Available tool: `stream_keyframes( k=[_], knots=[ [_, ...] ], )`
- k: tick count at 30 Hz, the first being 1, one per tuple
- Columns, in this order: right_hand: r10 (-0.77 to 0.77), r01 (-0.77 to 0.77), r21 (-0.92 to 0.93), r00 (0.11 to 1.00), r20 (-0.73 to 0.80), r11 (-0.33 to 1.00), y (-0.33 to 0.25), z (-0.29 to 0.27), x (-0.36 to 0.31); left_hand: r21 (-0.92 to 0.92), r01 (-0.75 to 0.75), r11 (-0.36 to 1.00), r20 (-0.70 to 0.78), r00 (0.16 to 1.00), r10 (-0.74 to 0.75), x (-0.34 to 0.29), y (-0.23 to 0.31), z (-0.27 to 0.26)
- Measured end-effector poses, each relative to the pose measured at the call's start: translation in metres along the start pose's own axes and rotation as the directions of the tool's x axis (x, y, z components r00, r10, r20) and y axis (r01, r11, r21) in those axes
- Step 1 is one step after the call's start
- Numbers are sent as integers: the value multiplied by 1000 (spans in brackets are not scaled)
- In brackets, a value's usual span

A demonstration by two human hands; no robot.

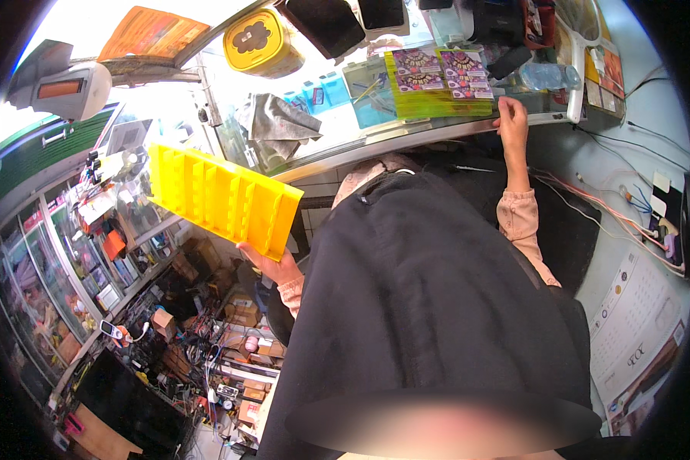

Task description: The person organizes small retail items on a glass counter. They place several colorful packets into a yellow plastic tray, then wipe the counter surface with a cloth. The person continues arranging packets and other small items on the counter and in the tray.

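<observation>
My left hand [272, 266] grips a yellow plastic rack [222, 201] by its lower corner, with the fingers partly hidden behind it. The rack is tilted, held off to the left of the counter, and rows of notched ridges run across its face. At the counter's front edge is my right hand [512, 121], fingers loosely bent and apart, with nothing visible in them. Just left of it, purple printed cards [468, 74] lie on a flat yellow-green piece [445, 107] on the glass counter [345, 156].
A grey cloth [277, 126] and a yellow lidded tub [261, 44] sit on the counter's left part. A clear plastic bottle [548, 77] lies beyond my right hand. Loose cables [590, 203] hang along the right wall. Cluttered boxes [241, 309] fill the lower left.
</observation>
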State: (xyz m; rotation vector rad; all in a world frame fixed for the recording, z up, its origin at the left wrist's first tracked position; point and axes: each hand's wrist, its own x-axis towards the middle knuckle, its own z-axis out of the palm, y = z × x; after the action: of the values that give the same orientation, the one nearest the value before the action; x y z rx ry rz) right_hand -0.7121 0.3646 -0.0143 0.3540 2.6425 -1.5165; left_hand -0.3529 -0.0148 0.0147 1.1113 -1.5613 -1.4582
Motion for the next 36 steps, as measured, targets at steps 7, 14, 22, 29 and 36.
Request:
stream_keyframes(
  k=[7, 14, 22, 29, 36],
  knots=[
    [134, -182, 277, 974, 182, 943, 28, 6, 7, -673, 286, 682, 122, 952, -279, 23, 14, 5],
    [122, -289, 500, 933, 340, 816, 26, 6, -3, -649, 275, 710, 106, 956, -273, 27, 15, 0],
    [177, -443, 550, 866, 468, 708, 35, -6, -11, -709, 222, 670, 79, 968, -237, 23, 11, -28],
    [75, -334, 560, 898, 434, 758, 4, -9, -40, -716, 157, 680, 13, 977, -211, 8, 4, -68],
    [-100, -306, 474, 748, 656, 826, -53, 96, -90, -613, 98, 784, -8, 991, -130, -6, 14, -89]
  ],
)
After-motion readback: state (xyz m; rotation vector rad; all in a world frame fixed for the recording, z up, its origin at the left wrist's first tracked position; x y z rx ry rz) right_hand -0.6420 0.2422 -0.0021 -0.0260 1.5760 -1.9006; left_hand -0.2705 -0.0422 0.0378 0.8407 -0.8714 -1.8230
